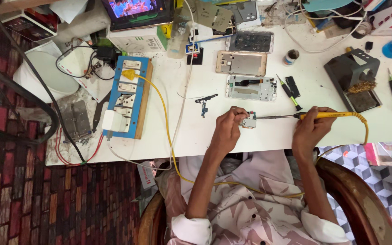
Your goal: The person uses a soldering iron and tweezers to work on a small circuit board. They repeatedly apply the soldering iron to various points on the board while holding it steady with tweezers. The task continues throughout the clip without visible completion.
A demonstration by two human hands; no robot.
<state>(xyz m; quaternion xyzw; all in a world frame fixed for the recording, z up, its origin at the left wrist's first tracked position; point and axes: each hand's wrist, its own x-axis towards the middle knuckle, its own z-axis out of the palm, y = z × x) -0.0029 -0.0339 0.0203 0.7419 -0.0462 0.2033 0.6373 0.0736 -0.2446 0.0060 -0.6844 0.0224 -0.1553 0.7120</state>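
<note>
On white table (196,131) | phone frames (241,63) beyond hands; screwdriver (289,93) beside soldering iron (314,115)

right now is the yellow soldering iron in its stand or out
Out: the right hand holds the soldering iron, its tip at a small part; the stand sits empty.

Tablet (134,11) top (edge-cropped)

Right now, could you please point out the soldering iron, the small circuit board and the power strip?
soldering iron (327,115), head view, on its yellow handle
small circuit board (249,122), head view, on its middle
power strip (128,96), head view, on its blue face
</note>
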